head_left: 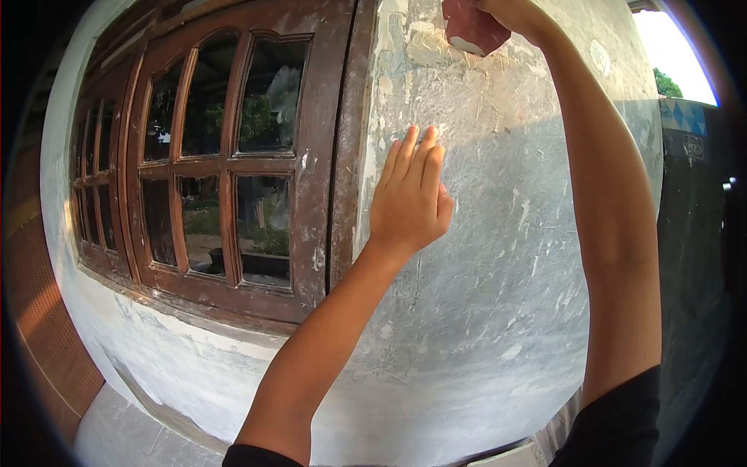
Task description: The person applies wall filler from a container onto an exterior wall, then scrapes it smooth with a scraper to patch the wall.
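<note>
My left hand (408,191) lies against the patchy grey and white wall (498,265), just right of the window frame, fingers stretched upward. High up at the top edge of the view, my right hand (517,15) grips a dark red piece of sandpaper (472,29) with a pale lower edge. The sheet overlaps a rough, flaking patch of the wall. Part of the right hand is cut off by the frame.
A brown wooden window (311,226) with several glass panes fills the left side. Below it runs a white wall ledge (179,331). A dark panel (692,257) stands at the right, beyond the wall's corner. A woven brown surface (54,311) is at far left.
</note>
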{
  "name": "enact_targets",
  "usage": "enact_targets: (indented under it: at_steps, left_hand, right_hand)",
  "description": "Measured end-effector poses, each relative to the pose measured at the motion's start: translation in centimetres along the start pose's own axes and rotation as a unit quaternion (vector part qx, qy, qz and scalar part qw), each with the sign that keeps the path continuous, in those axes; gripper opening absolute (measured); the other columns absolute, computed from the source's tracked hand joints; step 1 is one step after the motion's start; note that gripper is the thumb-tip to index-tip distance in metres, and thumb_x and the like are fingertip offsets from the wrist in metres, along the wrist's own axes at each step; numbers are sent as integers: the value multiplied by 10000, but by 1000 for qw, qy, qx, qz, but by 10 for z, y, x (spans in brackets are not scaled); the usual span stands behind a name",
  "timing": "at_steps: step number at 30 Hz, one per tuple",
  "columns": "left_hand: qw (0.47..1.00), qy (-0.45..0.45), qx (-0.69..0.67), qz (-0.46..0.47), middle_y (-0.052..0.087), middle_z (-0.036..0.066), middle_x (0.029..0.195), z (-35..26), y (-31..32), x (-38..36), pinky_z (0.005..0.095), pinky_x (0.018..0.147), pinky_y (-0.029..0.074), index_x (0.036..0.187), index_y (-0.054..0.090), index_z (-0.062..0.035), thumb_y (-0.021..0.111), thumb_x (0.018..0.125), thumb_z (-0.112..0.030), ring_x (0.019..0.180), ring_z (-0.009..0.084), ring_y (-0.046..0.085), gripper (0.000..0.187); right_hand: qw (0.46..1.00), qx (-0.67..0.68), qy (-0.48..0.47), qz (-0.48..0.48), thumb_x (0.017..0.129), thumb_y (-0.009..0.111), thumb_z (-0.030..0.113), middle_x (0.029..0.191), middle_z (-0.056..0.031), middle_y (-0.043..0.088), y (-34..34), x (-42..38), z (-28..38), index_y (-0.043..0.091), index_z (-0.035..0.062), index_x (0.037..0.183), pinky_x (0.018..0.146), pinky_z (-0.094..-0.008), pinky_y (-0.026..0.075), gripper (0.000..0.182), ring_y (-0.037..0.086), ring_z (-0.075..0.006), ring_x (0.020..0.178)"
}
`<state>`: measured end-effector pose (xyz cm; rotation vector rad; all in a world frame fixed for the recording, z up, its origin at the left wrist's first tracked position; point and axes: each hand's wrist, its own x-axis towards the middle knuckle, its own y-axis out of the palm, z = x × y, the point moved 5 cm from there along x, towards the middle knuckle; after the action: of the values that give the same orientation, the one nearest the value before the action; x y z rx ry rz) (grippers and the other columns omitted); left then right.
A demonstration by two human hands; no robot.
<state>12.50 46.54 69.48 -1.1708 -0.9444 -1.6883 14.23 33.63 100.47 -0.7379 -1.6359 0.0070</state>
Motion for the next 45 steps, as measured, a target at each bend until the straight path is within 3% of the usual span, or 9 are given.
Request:
enact_targets:
  at_steps: [8,14,22,26,30,34,40,42,45]
  left_hand:
    - [997,-5,47,57,378,212,1531,-4,2,4,536,1190,245,1406,421,22,567,832,-163,1451,415,299,621]
    - [996,-3,65,67,365,204,1543,-5,5,2,539,1188,245,1402,432,19,565,840,-187,1455,419,289,613]
    - [995,-1,75,71,360,216,1537,-6,2,3,520,1198,247,1397,434,28,528,868,-208,1459,407,284,587]
    - [994,5,83,68,361,218,1536,-5,3,3,518,1198,249,1396,434,29,529,869,-210,1455,406,290,586]
    - [994,1,80,71,356,216,1541,-5,3,3,516,1196,255,1395,436,29,529,870,-211,1458,405,287,585]
    - [994,1,84,68,354,214,1542,-5,4,2,515,1195,259,1396,436,29,530,869,-210,1460,401,285,587]
    - [994,-2,77,71,350,209,1545,-5,3,2,512,1200,252,1400,435,27,530,869,-211,1465,393,279,589]
    - [996,-4,66,65,356,205,1545,-4,4,2,523,1196,247,1398,435,18,546,856,-201,1462,400,283,595]
    - [996,-6,58,62,361,200,1546,-5,5,1,533,1193,244,1396,437,9,562,843,-191,1459,406,287,601]
  right_hand:
    - [979,112,37,-169,753,420,-70,881,-142,705,-9,-1,-28,661,85,1181,678,-355,533,515,654,-233,779]
    - [992,4,-80,-100,769,444,-65,913,-159,718,14,5,-21,675,82,1175,673,-353,548,489,675,-254,778]
    - [984,126,50,-117,790,442,-81,941,-150,730,2,-15,-7,690,67,1161,686,-352,552,470,675,-235,809]
    - [987,13,-5,-161,801,450,-67,955,-156,731,12,0,-25,687,64,1180,743,-368,553,465,677,-243,862]
    - [956,180,48,-225,812,461,-47,988,-172,734,-19,-12,-28,683,34,1173,754,-373,555,432,686,-261,895]
    - [989,70,37,-126,830,470,-35,994,-170,734,2,-17,-43,694,48,1179,702,-352,563,423,687,-243,824]
    - [955,150,53,-251,816,477,-42,943,-171,736,-26,-29,-56,692,24,1174,669,-354,567,423,686,-239,799]
    - [984,121,59,-120,903,562,30,1068,-100,691,-16,-32,-55,650,104,1254,833,-319,517,369,641,-187,919]
    - [972,100,113,-179,897,561,38,1081,-98,702,-24,-39,-63,662,113,1266,831,-305,521,390,640,-176,914]
